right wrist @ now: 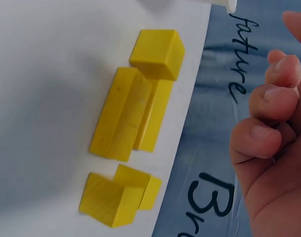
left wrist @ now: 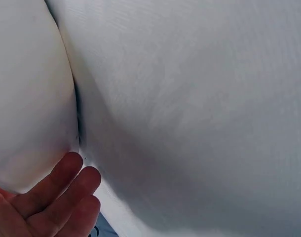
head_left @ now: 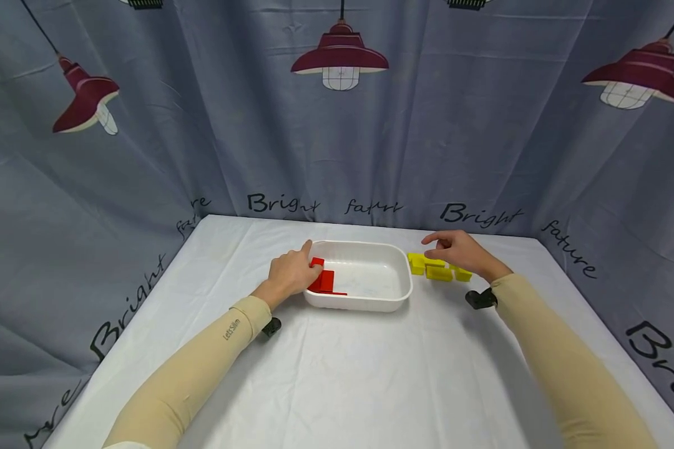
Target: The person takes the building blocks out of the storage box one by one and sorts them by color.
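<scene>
A white plastic tray (head_left: pixel 365 303) with rounded corners stands on the table. My left hand (head_left: pixel 292 272) grips its left wall, thumb over the rim and fingers along the outside, as the left wrist view shows beside the white wall (left wrist: pixel 34 89). Red blocks (head_left: pixel 327 280) lie inside at the left end, partly hidden by that hand. To the right of the tray, several yellow blocks (head_left: pixel 439 274) sit close together. Over them hovers my right hand (head_left: pixel 463 251), fingers loosely bent and holding nothing. The right wrist view shows a yellow cube (right wrist: pixel 158 52) and longer yellow blocks (right wrist: pixel 121 113).
A white cloth (head_left: pixel 365 380) covers the table. Behind and at both sides hangs a grey-blue curtain (head_left: pixel 337 143) printed with lamps and lettering, close to the table's back edge. Dark wrist cameras (head_left: pixel 480 299) sit under both forearms.
</scene>
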The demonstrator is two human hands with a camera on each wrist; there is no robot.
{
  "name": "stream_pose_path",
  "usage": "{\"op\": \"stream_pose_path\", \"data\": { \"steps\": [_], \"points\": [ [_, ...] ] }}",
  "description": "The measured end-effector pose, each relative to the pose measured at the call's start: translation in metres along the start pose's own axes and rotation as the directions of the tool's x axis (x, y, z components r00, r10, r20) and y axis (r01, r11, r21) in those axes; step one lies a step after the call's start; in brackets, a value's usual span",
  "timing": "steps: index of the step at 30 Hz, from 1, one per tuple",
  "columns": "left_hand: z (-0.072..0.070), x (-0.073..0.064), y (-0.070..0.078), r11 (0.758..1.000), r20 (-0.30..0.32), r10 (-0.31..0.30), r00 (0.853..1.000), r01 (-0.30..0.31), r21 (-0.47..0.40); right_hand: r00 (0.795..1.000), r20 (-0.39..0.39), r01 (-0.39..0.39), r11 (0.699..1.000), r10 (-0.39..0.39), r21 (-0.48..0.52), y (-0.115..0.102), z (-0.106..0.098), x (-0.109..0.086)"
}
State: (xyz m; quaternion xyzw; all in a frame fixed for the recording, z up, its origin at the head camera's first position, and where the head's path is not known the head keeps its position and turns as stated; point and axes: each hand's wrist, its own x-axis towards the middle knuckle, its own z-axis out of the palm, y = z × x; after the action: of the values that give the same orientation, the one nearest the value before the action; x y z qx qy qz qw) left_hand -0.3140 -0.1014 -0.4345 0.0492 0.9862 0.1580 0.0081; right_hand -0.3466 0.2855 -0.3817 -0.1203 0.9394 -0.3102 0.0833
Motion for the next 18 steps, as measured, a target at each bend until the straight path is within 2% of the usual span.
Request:
{"op": "stream_pose_path", "data": {
  "steps": [6, 10, 18],
  "points": [
    [0.000, -0.001, -0.002, 1.000, 0.021, 0.013, 1.000, -0.013, -0.002, 0.999, 0.020, 0.032, 0.999, -0.033, 0.027, -0.007, 0.004, 0.009],
    [0.003, -0.002, -0.002, 1.000, 0.006, 0.015, 1.000, -0.015, -0.015, 0.995, 0.090, 0.043, 0.997, -0.048, 0.063, -0.018, 0.008, 0.015],
    [0.005, -0.004, 0.001, 1.000, -0.020, -0.002, 1.000, 0.001, -0.013, 0.954, 0.281, 0.067, 0.989, -0.101, 0.130, -0.041, 0.013, 0.026]
  ]
}}
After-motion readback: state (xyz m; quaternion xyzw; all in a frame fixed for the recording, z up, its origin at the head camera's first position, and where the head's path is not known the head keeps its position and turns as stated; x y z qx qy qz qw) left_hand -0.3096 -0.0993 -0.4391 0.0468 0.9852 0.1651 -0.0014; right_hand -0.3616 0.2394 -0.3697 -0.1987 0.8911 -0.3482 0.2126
